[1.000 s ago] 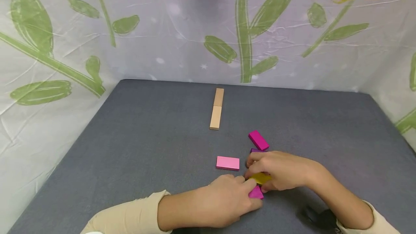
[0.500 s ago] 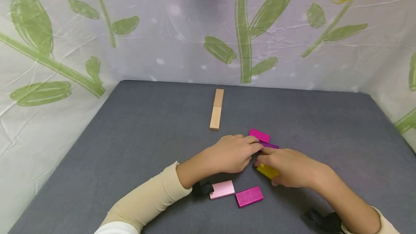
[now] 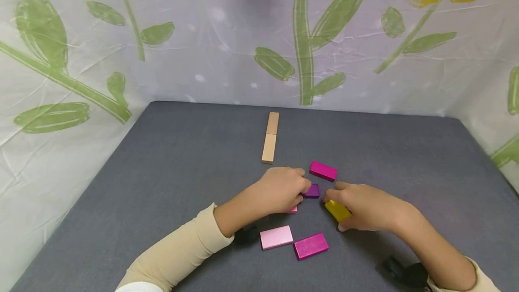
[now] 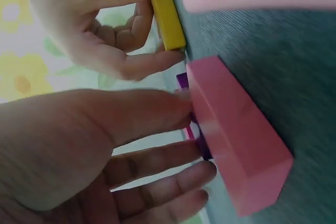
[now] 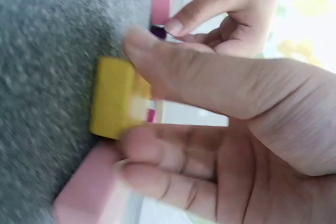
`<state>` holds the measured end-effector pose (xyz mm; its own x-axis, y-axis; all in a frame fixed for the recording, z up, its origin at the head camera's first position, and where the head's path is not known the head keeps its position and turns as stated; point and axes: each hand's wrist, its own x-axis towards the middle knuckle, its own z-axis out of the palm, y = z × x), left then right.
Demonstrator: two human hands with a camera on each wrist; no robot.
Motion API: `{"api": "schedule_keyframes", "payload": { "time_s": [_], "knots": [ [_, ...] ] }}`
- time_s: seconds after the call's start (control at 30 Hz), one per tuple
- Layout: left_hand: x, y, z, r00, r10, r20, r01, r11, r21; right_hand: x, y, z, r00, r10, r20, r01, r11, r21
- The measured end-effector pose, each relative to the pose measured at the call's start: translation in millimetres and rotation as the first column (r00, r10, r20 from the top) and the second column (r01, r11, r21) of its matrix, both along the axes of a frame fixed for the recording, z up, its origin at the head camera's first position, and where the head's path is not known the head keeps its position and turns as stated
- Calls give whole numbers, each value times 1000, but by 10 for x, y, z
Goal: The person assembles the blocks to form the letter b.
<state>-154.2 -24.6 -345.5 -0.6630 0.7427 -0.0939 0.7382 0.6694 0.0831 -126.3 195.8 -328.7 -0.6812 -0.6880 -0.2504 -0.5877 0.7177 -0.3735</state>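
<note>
In the head view my left hand (image 3: 279, 191) pinches a purple block (image 3: 311, 191) at its left end. The left wrist view shows the thumb and fingertips at that purple block, behind a pink block (image 4: 231, 129). Most of this pink block (image 3: 293, 210) is hidden under my left hand in the head view. My right hand (image 3: 365, 206) grips a yellow block (image 3: 338, 211) between thumb and fingers, close over the table. A magenta block (image 3: 323, 171) lies just beyond the two hands.
Nearer the body lie a light pink block (image 3: 276, 237) and another magenta block (image 3: 311, 246), almost corner to corner. Two plain wooden blocks (image 3: 269, 141) lie end to end farther back on the grey table (image 3: 194, 148). A flowered curtain (image 3: 227, 35) surrounds the table.
The left hand first moved forward from the near magenta block, then left, drawing the purple block with it. The light pink block appeared near the body. The right hand shifted slightly right with the yellow block.
</note>
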Motion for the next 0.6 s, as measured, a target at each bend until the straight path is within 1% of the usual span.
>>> {"api": "schedule_keyframes", "payload": {
  "time_s": [0.07,0.13,0.23,0.3,0.37,0.43,0.47,0.53,0.6],
  "knots": [
    [0,-79,-10,999,24,23,-25,999,26,-3,-24,-20,999,15,-36,-17,999,-34],
    [8,-141,-14,998,45,50,-47,998,33,-6,-47,-45,997,32,-73,-37,997,-69],
    [60,-198,-18,990,87,115,-91,995,33,-13,-69,-62,994,53,-98,-62,994,-89],
    [126,-226,-21,978,120,173,-128,991,38,-13,-68,-54,995,58,-86,-65,995,-78],
    [209,-247,-26,960,151,235,-167,985,50,-14,-58,-38,995,70,-68,-74,996,-59],
    [293,-264,-27,948,164,272,-190,979,71,-12,-45,-20,995,81,-53,-84,996,-43],
    [331,-271,-27,944,166,286,-196,977,78,-11,-40,-16,995,88,-49,-90,995,-38],
    [394,-281,-26,942,164,293,-196,977,81,-11,-38,-9,996,85,-41,-86,996,-30],
    [436,-295,-23,947,156,281,-184,980,76,-8,-49,-11,998,62,-33,-63,998,-29]
  ]
}}
